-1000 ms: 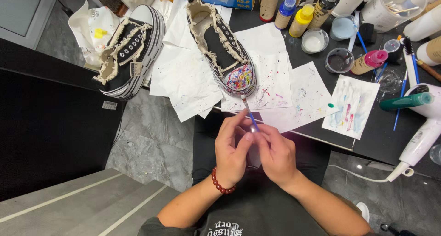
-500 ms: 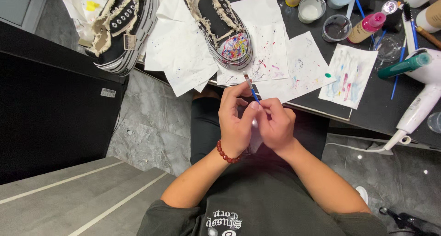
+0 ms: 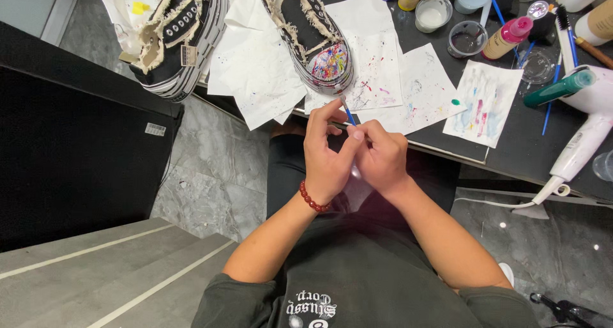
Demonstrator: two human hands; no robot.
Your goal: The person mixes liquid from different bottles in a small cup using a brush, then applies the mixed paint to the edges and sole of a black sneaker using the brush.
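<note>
Over the lap, just off the worktop (image 3: 447, 150) edge: left hand (image 3: 327, 157) and right hand (image 3: 382, 162) pinch a thin blue-handled brush (image 3: 347, 113), bristles near painted shoe toe (image 3: 329, 63). Keep grip low, steady.

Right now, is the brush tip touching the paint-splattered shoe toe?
Cannot tell. In the head view the brush, held by both the left hand and right hand, ends right at the shoe toe edge; no gap or contact shows.
</note>
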